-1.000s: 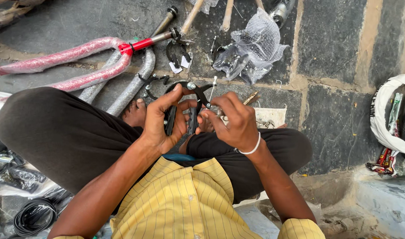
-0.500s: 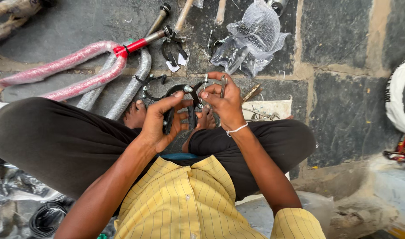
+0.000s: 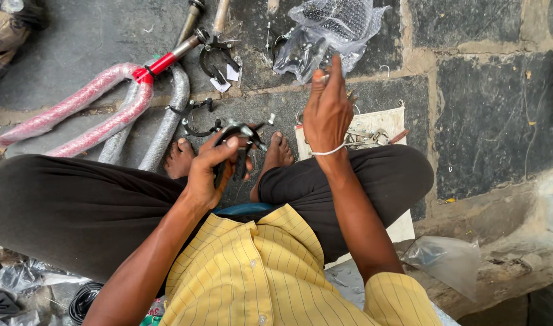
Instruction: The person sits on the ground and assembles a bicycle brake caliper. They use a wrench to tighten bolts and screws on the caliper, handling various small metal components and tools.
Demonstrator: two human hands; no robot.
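I sit cross-legged on a stone floor. My left hand (image 3: 211,168) grips a black bicycle brake caliper (image 3: 239,134) above my bare feet. My right hand (image 3: 326,111) is raised and stretched forward, pinching a small metal part (image 3: 320,78) between thumb and fingers, close to a clear plastic bag of black parts (image 3: 329,33). A white band circles my right wrist. Just right of that wrist, a white cloth (image 3: 373,122) carries small metal hardware.
A red wrapped bicycle fork (image 3: 89,111) and a silver fork (image 3: 164,118) lie at the left. More black brake calipers (image 3: 216,54) lie near them. An empty plastic bag (image 3: 448,259) is at the lower right, crumpled plastic (image 3: 10,278) at the lower left.
My right hand has left the caliper and moved forward and up toward the plastic bag with a small part. My left hand still holds the caliper.
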